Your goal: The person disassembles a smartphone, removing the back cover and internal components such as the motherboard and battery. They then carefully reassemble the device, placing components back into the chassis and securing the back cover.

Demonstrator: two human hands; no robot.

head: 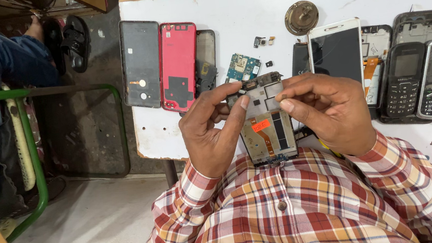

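Head view: we gripped the opened phone frame [266, 126] above the near table [267, 5] edge, long axis near-to-far, left hand [212, 133] and right hand [330, 113] pinching its far end equally close.

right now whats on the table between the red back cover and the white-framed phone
In the head view, a small blue circuit board lies between the red back cover and the white-framed phone, with a dark cover beside the red one and tiny loose parts.
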